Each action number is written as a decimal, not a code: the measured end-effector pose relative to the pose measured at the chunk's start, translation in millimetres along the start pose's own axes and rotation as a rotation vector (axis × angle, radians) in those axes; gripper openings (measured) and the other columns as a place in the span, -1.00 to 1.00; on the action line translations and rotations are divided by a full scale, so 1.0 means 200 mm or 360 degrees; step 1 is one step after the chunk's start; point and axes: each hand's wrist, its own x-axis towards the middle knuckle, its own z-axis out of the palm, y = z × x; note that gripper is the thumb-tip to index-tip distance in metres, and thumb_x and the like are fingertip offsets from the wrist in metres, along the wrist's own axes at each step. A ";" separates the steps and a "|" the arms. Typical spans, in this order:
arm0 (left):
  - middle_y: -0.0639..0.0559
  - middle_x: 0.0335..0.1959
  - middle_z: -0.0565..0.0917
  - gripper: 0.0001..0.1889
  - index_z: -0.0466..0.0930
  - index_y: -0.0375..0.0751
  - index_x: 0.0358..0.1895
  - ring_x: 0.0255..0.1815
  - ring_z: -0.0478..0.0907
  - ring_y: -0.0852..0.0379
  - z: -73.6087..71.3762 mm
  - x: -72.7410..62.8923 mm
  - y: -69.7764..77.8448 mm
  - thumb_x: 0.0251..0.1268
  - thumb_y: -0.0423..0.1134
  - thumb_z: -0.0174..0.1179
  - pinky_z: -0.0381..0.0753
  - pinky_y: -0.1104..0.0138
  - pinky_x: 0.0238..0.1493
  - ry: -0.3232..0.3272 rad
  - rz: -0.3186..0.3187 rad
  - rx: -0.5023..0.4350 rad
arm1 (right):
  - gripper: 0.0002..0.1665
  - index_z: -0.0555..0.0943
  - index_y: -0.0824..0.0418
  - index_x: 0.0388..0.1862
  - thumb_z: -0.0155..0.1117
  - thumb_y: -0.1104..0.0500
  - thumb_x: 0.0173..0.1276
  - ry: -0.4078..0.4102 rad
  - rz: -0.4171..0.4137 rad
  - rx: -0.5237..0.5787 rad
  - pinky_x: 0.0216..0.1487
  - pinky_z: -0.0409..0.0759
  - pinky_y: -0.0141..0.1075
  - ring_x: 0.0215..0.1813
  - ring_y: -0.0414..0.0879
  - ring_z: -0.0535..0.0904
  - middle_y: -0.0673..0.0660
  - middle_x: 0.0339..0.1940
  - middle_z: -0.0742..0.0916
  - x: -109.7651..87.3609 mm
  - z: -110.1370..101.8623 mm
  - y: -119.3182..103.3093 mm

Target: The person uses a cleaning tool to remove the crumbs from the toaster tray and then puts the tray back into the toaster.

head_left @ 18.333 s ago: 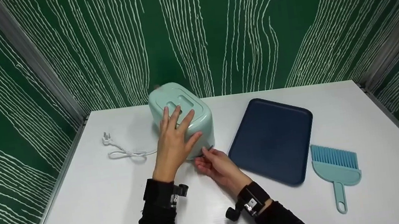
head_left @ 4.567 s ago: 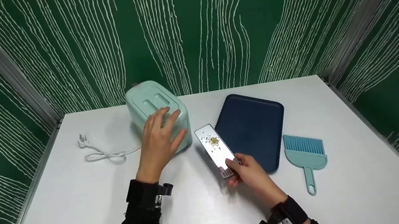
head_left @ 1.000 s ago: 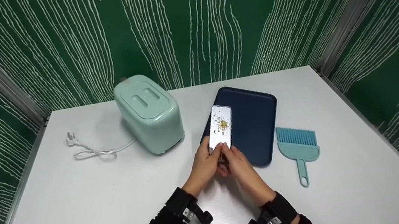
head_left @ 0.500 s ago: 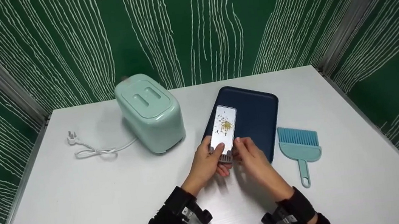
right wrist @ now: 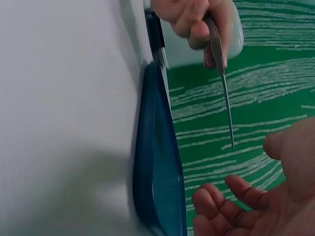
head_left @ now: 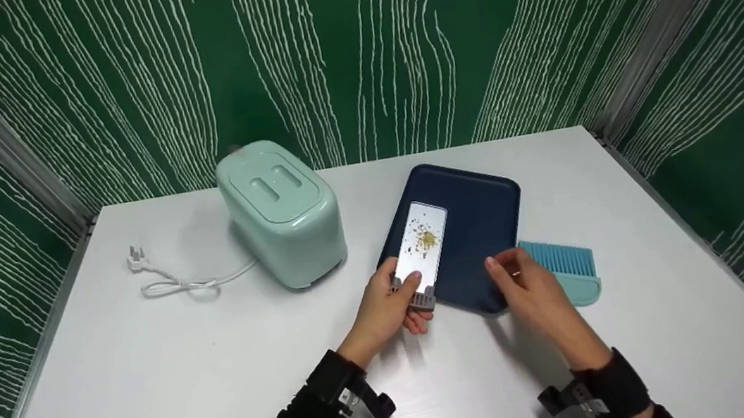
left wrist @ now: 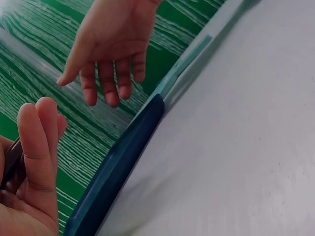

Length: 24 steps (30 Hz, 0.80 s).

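Observation:
My left hand (head_left: 379,311) pinches the grey end of a toaster crumb tray (head_left: 422,259), thumb on top. Yellow-brown crumbs (head_left: 426,238) lie scattered on its pale surface. Edge-on in the right wrist view, the crumb tray (right wrist: 227,110) is thin and held above the table. My right hand (head_left: 545,298) holds nothing, its fingers loosely bent. In the head view it overlaps the navy tray's (head_left: 478,206) right front corner and covers the handle of a turquoise brush (head_left: 578,283). The left wrist view shows this right hand (left wrist: 115,44) above the tray and brush, fingers hanging down.
A mint-green toaster (head_left: 289,230) stands at the back left, slots hidden, with two long recesses on its upward face. Its white cord (head_left: 210,281) and plug (head_left: 137,259) lie to its left on the white table (head_left: 186,374). Green walls with white lines surround the table.
Earlier the right hand held the crumb tray beside the toaster, then both hands held it over the navy tray. Now the right hand has let go and moved right, towards the brush.

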 end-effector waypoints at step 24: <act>-0.12 -0.61 0.74 -0.75 0.39 -0.28 0.20 -0.76 0.65 0.17 -0.01 0.00 -0.01 0.74 -0.18 0.05 0.64 0.34 -0.69 0.0000 -0.0013 -0.0007 | -0.13 0.55 0.35 -0.01 0.28 -0.48 0.44 -0.0088 0.0301 -0.0392 -0.33 0.48 -0.25 -0.28 -0.03 0.56 0.14 -0.26 0.68 -0.10 -0.30 0.40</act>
